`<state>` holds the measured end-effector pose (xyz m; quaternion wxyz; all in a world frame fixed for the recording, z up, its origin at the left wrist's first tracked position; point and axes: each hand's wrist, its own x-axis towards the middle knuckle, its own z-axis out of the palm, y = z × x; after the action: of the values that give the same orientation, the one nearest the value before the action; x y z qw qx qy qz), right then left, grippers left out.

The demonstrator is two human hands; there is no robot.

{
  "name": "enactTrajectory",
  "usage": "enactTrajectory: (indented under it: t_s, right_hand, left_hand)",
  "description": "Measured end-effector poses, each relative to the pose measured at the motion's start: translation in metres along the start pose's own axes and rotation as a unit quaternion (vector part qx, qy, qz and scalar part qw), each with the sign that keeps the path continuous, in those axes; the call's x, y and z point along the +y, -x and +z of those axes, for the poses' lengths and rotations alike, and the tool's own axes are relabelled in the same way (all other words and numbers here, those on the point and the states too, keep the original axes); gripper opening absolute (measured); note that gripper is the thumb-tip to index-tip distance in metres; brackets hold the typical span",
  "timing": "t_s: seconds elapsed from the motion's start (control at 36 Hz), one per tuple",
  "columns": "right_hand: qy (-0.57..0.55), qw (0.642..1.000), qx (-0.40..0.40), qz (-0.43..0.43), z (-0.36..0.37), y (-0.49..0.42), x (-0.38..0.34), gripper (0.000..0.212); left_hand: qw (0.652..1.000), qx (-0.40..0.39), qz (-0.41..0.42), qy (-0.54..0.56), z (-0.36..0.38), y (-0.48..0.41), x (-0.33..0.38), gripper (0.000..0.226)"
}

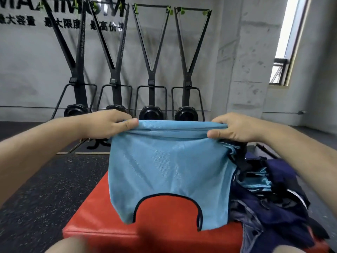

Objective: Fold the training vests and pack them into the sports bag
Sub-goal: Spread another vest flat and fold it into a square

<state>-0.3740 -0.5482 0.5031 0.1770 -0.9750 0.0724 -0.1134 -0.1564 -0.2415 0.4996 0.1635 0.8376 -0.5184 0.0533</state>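
Note:
A light blue mesh training vest (169, 167) with black trim hangs in the air over a red padded box (164, 232). My left hand (111, 123) pinches its upper left corner and my right hand (235, 128) pinches the upper right corner, the top edge stretched between them. The black-edged neck opening points down, near the box top. To the right lies a dark navy sports bag (269, 203) with black straps; folded light blue vests (255, 181) show inside it.
Several black ski-trainer machines (151, 73) stand against the grey wall behind. Dark speckled rubber floor (36, 189) lies to the left of the box. My knees show at the bottom edge. A window is at the upper right.

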Motion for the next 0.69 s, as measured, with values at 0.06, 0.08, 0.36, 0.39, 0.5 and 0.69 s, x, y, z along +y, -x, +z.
enactTrajectory:
  t_s: [0.06, 0.08, 0.36, 0.39, 0.5, 0.69]
  right_hand:
    - [-0.007, 1.0, -0.025, 0.017, 0.003, -0.012, 0.008, 0.06]
    - [-0.003, 0.999, -0.038, 0.026, 0.005, -0.018, 0.012, 0.053]
    - [0.237, 0.971, -0.012, 0.036, 0.059, -0.137, 0.071, 0.028]
    - [0.264, 0.964, 0.02, 0.033, 0.062, -0.151, 0.075, 0.02]
    - [0.333, 0.924, 0.185, 0.032, 0.067, -0.194, 0.084, 0.024]
    - [0.359, 0.89, 0.279, -0.019, 0.095, -0.208, 0.108, 0.03]
  left_hand:
    - [1.0, -0.008, -0.016, -0.023, 0.003, -0.011, -0.003, 0.075]
    - [0.999, -0.019, -0.025, -0.04, 0.006, -0.017, -0.005, 0.072]
    - [0.981, -0.053, -0.078, -0.167, 0.07, -0.122, -0.083, 0.038]
    - [0.976, -0.035, -0.075, -0.2, 0.074, -0.133, -0.091, 0.037]
    - [0.942, 0.11, -0.018, -0.315, 0.075, -0.172, -0.118, 0.028]
    - [0.905, 0.258, 0.038, -0.336, 0.094, -0.177, -0.143, 0.025]
